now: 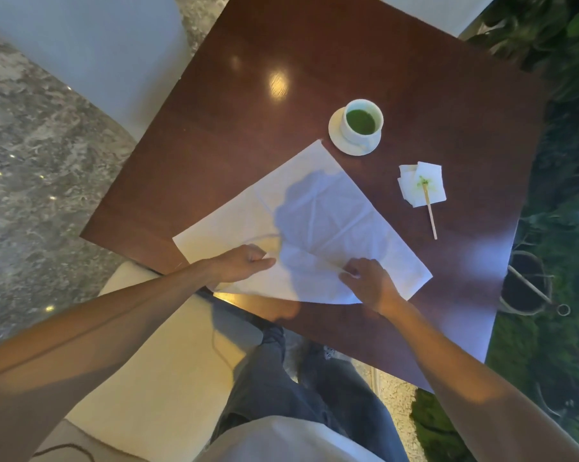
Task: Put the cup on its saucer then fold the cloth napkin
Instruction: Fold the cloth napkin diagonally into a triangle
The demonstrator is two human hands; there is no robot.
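A white cup [362,121] of green liquid stands on its white saucer [336,134] on the dark wooden table [235,111]. A white cloth napkin [314,208] lies spread flat on the table's near side, creased. My left hand [245,265] pinches the napkin near its near-left edge. My right hand [368,281] pinches the cloth near the near-right edge. Between the two hands a raised fold of cloth runs across.
A folded paper tissue [423,185] stained green lies right of the napkin with a wooden stirrer [430,215] on it. A cream chair seat [155,378] is under me. Plants [554,228] line the table's right side.
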